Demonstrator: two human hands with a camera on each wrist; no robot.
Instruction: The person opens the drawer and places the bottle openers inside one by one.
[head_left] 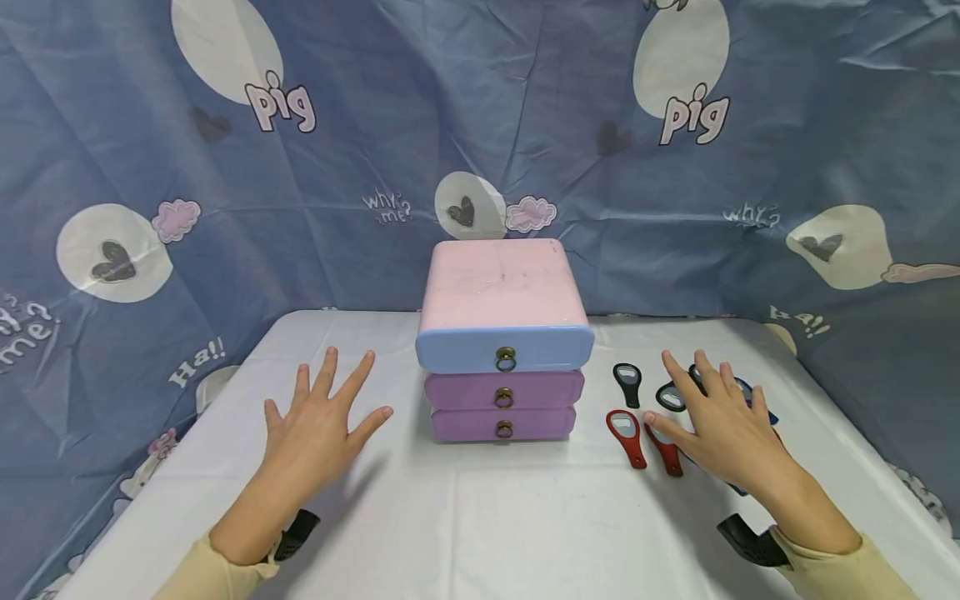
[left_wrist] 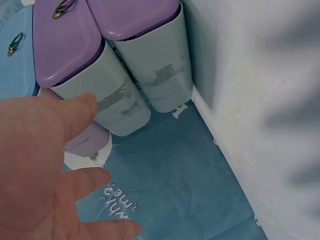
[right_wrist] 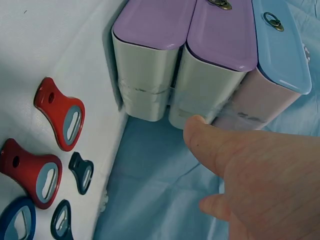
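A small chest of three drawers [head_left: 504, 283] stands mid-table, with a pink top, a blue upper drawer [head_left: 465, 350] and two purple drawers [head_left: 457, 425] below, each with a brass ring pull. To its left my left hand [head_left: 311, 433] hovers with spread fingers, holding nothing. My right hand [head_left: 723, 429], also spread and holding nothing, is over a group of bottle openers on the right. Among these are a red bottle opener [right_wrist: 62, 115], a darker red one [right_wrist: 37, 175], a blue one [right_wrist: 17, 220] and small black ones [right_wrist: 81, 172]. The right hand hides part of the group in the head view.
A white cloth covers the table [head_left: 480, 533]. Behind and along both sides hangs a blue printed curtain [head_left: 360, 150]. Black straps [head_left: 750, 542] circle both wrists below cream sleeves [head_left: 840, 575].
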